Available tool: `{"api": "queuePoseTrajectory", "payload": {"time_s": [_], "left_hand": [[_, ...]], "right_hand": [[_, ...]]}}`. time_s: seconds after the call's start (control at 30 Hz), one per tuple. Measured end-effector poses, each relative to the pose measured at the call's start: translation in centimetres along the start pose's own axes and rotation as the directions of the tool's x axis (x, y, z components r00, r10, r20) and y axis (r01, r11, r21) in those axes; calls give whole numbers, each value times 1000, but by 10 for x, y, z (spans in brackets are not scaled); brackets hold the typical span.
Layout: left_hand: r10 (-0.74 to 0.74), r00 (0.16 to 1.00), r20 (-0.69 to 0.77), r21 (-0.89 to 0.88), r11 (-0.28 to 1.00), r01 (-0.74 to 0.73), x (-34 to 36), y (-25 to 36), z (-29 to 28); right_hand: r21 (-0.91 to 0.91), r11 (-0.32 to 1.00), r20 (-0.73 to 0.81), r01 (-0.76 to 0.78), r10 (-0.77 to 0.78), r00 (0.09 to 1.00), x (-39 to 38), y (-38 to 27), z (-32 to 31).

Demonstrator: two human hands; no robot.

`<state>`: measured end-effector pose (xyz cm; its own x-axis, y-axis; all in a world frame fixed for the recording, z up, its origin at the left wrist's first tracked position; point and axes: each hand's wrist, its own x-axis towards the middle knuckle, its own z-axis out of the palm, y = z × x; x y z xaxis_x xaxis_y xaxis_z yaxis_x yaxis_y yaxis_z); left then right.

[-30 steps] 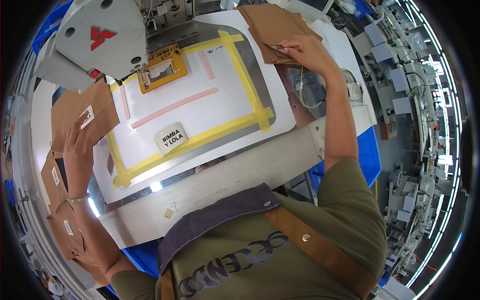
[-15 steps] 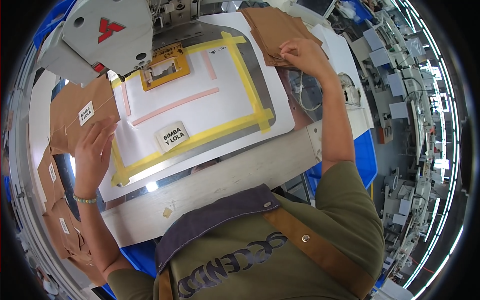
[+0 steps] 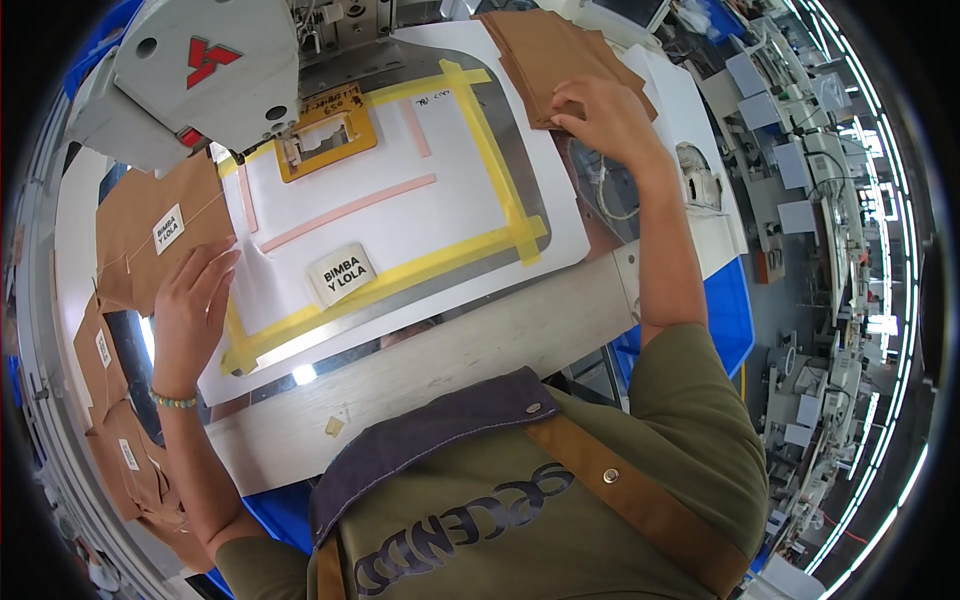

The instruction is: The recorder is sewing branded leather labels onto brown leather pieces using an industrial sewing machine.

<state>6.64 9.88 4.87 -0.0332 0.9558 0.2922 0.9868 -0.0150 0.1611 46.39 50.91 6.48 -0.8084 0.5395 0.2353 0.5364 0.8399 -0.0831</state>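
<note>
My left hand (image 3: pixel 196 300) is open, fingers stretched out. Its tips lie at the right edge of a brown cloth piece (image 3: pixel 125 240) with a white printed label and a loose thread, beside the white template board (image 3: pixel 400 235). At the far right, the bent fingers of my right hand (image 3: pixel 605 118) pinch the near edge of a brown cloth piece on a stack (image 3: pixel 560 62); the exact contact is partly hidden. Between the hands, the board carries yellow tape borders and pink strips. A loose stack of white labels (image 3: pixel 340 275) rests near its front border.
A sewing machine head (image 3: pixel 200 75) overhangs the far left, next to a yellow clamp frame (image 3: pixel 328 147). Labelled brown pieces (image 3: pixel 125 455) hang at the left edge. A pale table rail (image 3: pixel 440 345) runs in front of me; a blue bin (image 3: pixel 735 315) stands below right.
The labelled brown piece has shifted slightly left, away from my left fingers, which moved a little right. My right hand has drawn slightly left along the stack's near edge.
</note>
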Motion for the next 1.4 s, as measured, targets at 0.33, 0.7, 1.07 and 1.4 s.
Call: {"api": "queuePoseTrajectory", "payload": {"time_s": [0.33, 0.7, 1.07, 1.4], "left_hand": [[6, 1000, -30, -87, 996, -9, 2, 26, -13], [310, 444, -841, -227, 542, -809, -29, 124, -96], [373, 523, -766, -290, 525, -800, 0, 161, -94], [383, 351, -854, -138, 485, -864, 5, 153, -88]], "right_hand": [[34, 999, -31, 28, -27, 999, 3, -2, 2], [-89, 994, -13, -68, 67, 998, 11, -28, 6], [-263, 964, -146, -31, -8, 989, 4, -16, 32], [-295, 955, -131, -26, -13, 991, 9, -30, 33]]}}
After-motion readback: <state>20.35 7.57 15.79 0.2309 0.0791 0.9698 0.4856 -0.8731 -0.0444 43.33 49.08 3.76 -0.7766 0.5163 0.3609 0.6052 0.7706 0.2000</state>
